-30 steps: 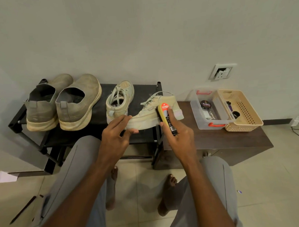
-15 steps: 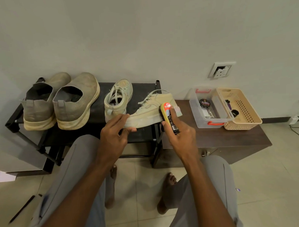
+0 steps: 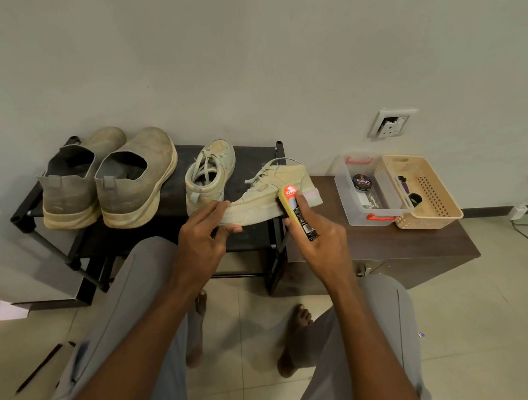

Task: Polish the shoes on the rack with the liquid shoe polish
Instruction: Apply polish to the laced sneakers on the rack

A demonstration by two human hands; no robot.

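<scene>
There are 4 shoes. 2 big gray shoes (image 3: 110, 179) sit side by side on the left of the black rack (image 3: 252, 236), heels toward the camera. 1 small pale sneaker (image 3: 208, 175) stands on the rack next to them. The other pale sneaker, the held shoe (image 3: 268, 193), is tipped on its side above the rack's right end.

The left hand (image 3: 202, 241) grips the held shoe at its toe, with the fingers (image 3: 214, 209) curled over the top and the thumb under the sole. The right hand (image 3: 322, 242) is wrapped around 1 polish bottle (image 3: 296, 210) (yellow head, red label, black body), with 1 finger laid straight along it. The bottle's yellow head touches the side of the held shoe near the heel.

To the right is a brown surface (image 3: 379, 246). On it stand 2 containers, touching: 1 clear box (image 3: 347, 193) with red clips, holding a round black tin (image 3: 361, 182), and 1 tan basket (image 3: 432, 204) with small dark things inside. A wall socket (image 3: 391, 124) is above them. 2 bare feet rest on the tiled floor (image 3: 474, 326).
</scene>
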